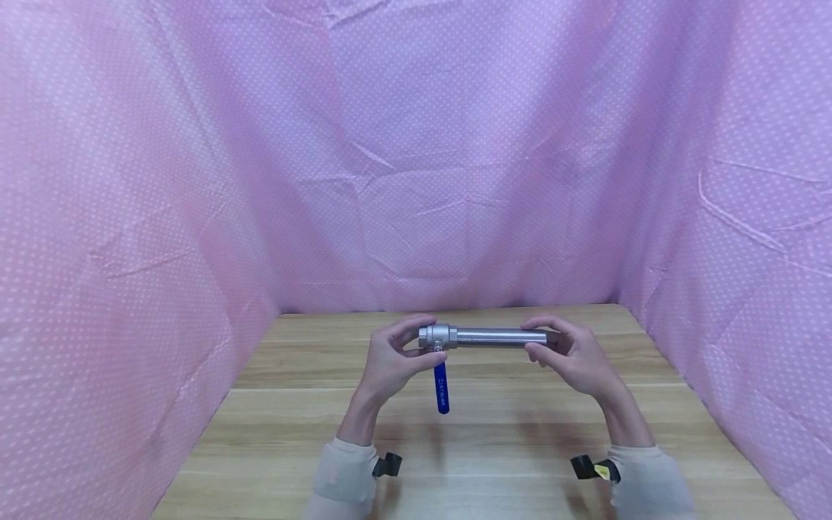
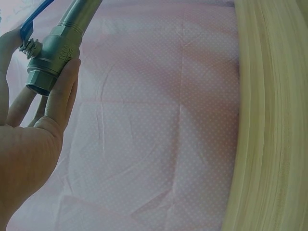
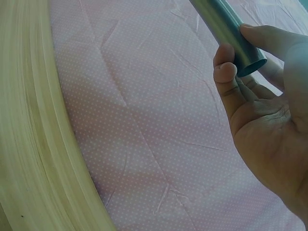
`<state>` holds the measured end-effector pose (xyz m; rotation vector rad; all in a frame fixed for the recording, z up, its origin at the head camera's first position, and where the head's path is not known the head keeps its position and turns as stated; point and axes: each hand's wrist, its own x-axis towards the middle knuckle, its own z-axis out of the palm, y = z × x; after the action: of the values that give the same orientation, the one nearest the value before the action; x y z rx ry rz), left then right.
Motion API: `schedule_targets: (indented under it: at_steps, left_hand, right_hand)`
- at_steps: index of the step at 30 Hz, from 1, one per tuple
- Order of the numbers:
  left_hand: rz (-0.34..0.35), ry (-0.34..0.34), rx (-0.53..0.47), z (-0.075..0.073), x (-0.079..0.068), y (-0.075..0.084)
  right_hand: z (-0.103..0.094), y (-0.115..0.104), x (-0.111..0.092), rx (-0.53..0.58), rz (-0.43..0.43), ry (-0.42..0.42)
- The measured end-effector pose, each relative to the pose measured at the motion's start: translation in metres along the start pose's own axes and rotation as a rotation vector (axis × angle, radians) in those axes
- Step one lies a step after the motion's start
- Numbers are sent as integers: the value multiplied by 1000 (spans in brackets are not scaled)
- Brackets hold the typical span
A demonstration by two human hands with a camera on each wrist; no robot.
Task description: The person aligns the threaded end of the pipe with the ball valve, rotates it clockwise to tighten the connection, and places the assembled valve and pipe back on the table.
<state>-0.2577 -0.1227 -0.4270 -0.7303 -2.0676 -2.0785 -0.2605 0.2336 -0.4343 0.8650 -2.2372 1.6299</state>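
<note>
A silver ball valve (image 1: 438,335) with a blue lever handle (image 1: 441,388) is joined to a plain metal pipe (image 1: 497,336), the two lying in one line above the table. My left hand (image 1: 393,361) holds the valve body, thumb near the base of the lever and fingers along the far side. The lever points toward me. At the pipe's other end, my right hand (image 1: 575,357) pinches it between thumb and fingers. In the right wrist view the pipe's hollow end (image 3: 252,66) faces the palm. Raised lettering shows on the valve body (image 2: 57,53) in the left wrist view.
Below the hands is a wood-grain table (image 1: 494,440). Pink dotted cloth (image 1: 416,180) hangs behind it and along both sides. Black wrist mounts (image 1: 388,465) sit on both light sleeves.
</note>
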Motion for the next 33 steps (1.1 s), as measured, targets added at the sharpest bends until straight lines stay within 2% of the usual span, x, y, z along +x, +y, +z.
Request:
schedule_targets:
  at_steps: [9,19,33]
  left_hand:
    - [-11,0,5,0,0,-4]
    - [13,-7,-3,0,0,-3]
    - [3,10,17,0,0,-2]
  right_hand:
    - [1,1,0,-6,29,2]
    - [3,1,1,-2,-12,21]
    - [3,1,2,9,4,19]
